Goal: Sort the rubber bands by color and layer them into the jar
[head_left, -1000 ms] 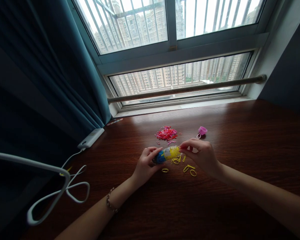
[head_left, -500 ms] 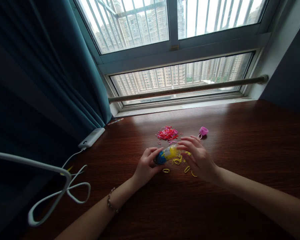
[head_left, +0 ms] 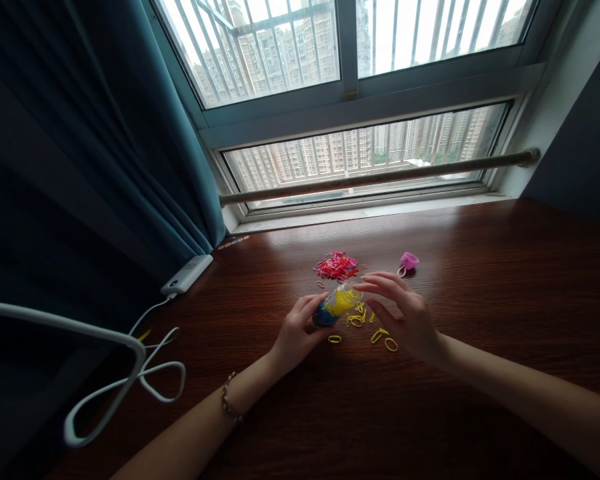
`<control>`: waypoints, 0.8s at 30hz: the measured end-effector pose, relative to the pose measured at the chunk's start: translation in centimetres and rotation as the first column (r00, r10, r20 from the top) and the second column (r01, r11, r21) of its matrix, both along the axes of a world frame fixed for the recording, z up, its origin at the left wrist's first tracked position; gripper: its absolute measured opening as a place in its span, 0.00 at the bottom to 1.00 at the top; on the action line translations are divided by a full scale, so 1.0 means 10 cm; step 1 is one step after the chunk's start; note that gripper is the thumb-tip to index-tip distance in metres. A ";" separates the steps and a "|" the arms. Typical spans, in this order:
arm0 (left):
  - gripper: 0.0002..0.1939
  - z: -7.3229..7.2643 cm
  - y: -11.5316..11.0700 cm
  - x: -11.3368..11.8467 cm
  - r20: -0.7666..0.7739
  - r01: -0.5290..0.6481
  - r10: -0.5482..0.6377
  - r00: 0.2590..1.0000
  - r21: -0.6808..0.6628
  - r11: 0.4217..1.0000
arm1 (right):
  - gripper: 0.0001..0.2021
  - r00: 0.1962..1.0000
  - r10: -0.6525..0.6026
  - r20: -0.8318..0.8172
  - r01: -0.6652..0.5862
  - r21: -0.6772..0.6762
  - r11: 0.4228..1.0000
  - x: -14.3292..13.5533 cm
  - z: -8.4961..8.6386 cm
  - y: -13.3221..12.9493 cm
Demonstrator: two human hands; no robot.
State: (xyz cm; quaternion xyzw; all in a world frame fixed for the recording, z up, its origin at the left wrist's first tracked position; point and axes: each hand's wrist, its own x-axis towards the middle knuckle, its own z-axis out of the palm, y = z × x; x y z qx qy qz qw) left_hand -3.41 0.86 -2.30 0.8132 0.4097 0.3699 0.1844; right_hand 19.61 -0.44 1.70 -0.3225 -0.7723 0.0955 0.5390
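Note:
My left hand is closed around the lower end of a small clear bottle, which leans with its mouth up to the right. Blue bands fill its bottom and yellow ones the upper part. At the mouth are the fingertips of my right hand, its fingers stretched out and the thumb apart; whether they touch the rim is hard to tell. Several yellow rubber bands lie loose on the table under and between the hands. Just beyond the bottle sits a pile of red and pink rubber bands.
A pink cap with a loop lies on the brown table beyond my right hand. To the left are a white power bank and a looped white cable. A curtain hangs by the barred window.
The bottle is tipped a little more upright. My right hand's fingers have shifted slightly at its mouth, and the yellow bands by that hand lie differently.

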 end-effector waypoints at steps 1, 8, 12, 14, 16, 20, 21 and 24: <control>0.28 0.00 -0.01 0.00 0.005 0.003 -0.003 1.000 -0.003 1.000 | 0.15 1.000 -0.003 0.005 0.003 0.001 1.000 0.00 0.01 0.00; 0.27 0.02 -0.06 0.11 0.006 0.038 -0.039 0.999 0.046 0.998 | 0.22 0.985 0.173 -0.011 -0.169 -0.285 0.943 -0.08 -0.08 0.04; 0.34 0.07 -0.03 0.16 -0.007 0.071 -0.071 0.997 0.049 0.996 | 0.12 0.952 0.267 -0.152 -0.306 -0.379 0.873 -0.13 -0.08 0.05; 0.33 0.14 0.01 0.12 -0.036 0.050 -0.050 0.998 0.005 0.999 | 0.12 0.968 0.184 -0.169 -0.232 -0.343 0.910 -0.07 -0.02 0.05; 0.26 0.21 0.04 0.03 -0.122 0.073 -0.089 0.989 -0.128 0.989 | 0.13 0.991 0.064 -0.120 -0.094 -0.265 0.960 0.06 0.04 0.04; 0.15 0.27 0.07 -0.08 -0.221 0.192 -0.305 0.926 -0.420 0.887 | 0.15 0.994 -0.106 0.024 0.109 -0.159 0.981 0.41 0.06 -0.02; 0.13 0.26 0.08 -0.07 -0.223 0.201 -0.319 0.921 -0.429 0.881 | 0.15 0.990 -0.134 0.035 0.137 -0.158 0.978 0.49 0.04 -0.04; 0.10 0.20 0.13 0.03 -0.220 0.206 -0.302 0.928 -0.374 0.904 | 0.14 0.981 -0.186 0.060 0.193 -0.160 0.968 0.65 -0.04 -0.11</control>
